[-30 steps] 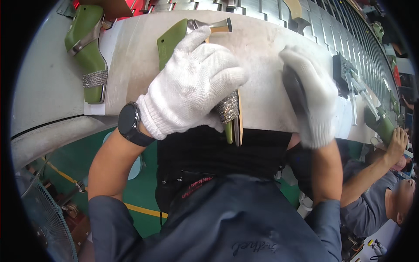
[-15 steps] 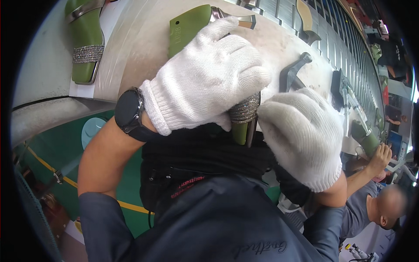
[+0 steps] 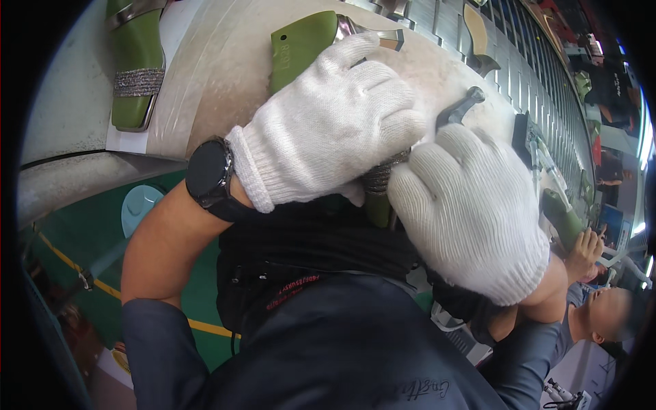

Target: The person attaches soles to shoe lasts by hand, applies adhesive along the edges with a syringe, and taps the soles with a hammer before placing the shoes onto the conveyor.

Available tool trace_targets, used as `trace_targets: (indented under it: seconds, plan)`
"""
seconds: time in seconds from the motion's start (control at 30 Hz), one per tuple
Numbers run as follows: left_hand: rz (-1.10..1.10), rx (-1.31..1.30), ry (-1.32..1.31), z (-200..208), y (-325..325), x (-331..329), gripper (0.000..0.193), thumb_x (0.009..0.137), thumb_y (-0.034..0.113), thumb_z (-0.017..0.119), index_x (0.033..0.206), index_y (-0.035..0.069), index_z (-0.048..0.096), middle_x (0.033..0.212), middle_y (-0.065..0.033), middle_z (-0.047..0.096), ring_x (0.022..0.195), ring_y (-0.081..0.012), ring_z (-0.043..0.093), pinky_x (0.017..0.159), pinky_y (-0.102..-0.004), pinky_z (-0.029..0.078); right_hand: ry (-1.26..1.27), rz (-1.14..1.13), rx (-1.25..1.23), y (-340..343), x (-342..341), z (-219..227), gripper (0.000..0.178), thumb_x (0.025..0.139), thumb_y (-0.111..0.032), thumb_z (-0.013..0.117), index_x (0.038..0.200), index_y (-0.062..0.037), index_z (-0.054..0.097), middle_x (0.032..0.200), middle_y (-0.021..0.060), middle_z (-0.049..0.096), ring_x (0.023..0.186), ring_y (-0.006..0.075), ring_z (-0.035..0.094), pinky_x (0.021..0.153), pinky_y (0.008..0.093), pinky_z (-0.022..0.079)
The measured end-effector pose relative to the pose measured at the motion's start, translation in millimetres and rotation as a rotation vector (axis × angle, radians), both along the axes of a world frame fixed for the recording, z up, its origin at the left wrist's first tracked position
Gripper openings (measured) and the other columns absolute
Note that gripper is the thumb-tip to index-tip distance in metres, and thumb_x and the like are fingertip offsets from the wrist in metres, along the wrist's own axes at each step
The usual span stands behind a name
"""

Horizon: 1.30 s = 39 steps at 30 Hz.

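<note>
My left hand (image 3: 335,123), in a white knit glove, is closed over a sandal on a green shoe last (image 3: 301,51). The last's heel end points away from me, and its toe end toward my body. Between my hands shows part of the glittery strap (image 3: 378,179) around the toe end. My right hand (image 3: 471,212), gloved too, presses against the strap's right side with its fingers curled in. Its fingertips are hidden, so I cannot make out what they pinch. Beyond it lies a dark curved tool (image 3: 465,106), partly covered by the glove.
Another green last with a glittery strap (image 3: 139,83) lies at the left of the worktable (image 3: 219,65). Metal rollers (image 3: 516,89) run along the far right, with a tan sole-shaped piece (image 3: 476,31) beside them. A person (image 3: 591,314) at right holds a green last (image 3: 562,217).
My right hand has turned and shifted slightly left and up, covering more of the strap and the tool. My left hand keeps its hold. The person at right has moved slightly.
</note>
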<state>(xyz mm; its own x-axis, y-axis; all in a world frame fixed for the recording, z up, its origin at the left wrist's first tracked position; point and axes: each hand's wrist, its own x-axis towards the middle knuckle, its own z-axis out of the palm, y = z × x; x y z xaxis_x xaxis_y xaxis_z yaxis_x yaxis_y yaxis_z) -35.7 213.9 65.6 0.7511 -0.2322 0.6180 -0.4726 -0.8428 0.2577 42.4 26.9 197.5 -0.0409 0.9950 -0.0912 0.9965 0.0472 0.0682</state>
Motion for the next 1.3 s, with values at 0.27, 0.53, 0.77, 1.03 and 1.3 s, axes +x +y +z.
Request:
trace_targets:
  seconds: [0.27,0.53,0.77,1.03,1.3]
  plan:
    - [-0.065,-0.01,0.051,10.7,4.7,-1.9,0.093,0.042,0.028,0.101,0.128,0.014,0.069,0.118,-0.0055,0.071,0.122,-0.0293,0.071,0.126,-0.0588,0.039,-0.056,-0.19,0.271,-23.8,85.9,-46.3,0.011,0.08,-0.003,0.074,0.086,-0.0048,0.065,0.084,0.0118,0.065,0.081,0.0337,0.068,0.071,0.0439,0.056]
    - [-0.057,-0.023,0.076,13.3,3.7,-2.4,0.097,0.039,0.02,0.101,0.129,0.015,0.068,0.117,-0.0066,0.073,0.12,-0.0308,0.072,0.126,-0.0615,0.04,0.27,-0.551,0.594,-53.1,69.4,-81.4,0.018,0.09,0.005,0.073,0.106,-0.0012,0.078,0.102,0.0152,0.079,0.092,0.0264,0.078,0.084,0.0368,0.06]
    - [-0.045,0.036,0.127,20.8,3.4,-0.8,0.083,0.05,0.019,0.099,0.127,0.014,0.069,0.12,-0.0074,0.073,0.121,-0.0305,0.072,0.126,-0.0609,0.039,0.7,-0.343,0.565,-46.1,15.6,-55.8,0.027,0.08,0.009,0.083,0.105,-0.0014,0.079,0.102,0.014,0.078,0.091,0.028,0.077,0.082,0.0376,0.06]
    - [-0.054,0.063,0.137,19.9,4.2,-0.8,0.074,0.058,0.024,0.098,0.126,0.013,0.07,0.121,-0.0082,0.074,0.123,-0.0309,0.072,0.128,-0.06,0.037,0.469,-0.189,0.343,-29.2,18.4,-34.8,0.022,0.076,-0.001,0.085,0.095,-0.0053,0.075,0.094,0.0077,0.072,0.085,0.0302,0.071,0.074,0.0418,0.058]
    - [-0.032,0.1,0.065,16.5,3.5,2.8,0.053,0.073,0.023,0.091,0.122,0.011,0.074,0.123,-0.0089,0.074,0.125,-0.0301,0.071,0.129,-0.0581,0.036,0.067,-0.017,0.155,-14.9,5.8,-21.1,0.012,0.081,-0.018,0.073,0.083,-0.008,0.067,0.086,0.0082,0.064,0.087,0.0305,0.068,0.074,0.0457,0.056]
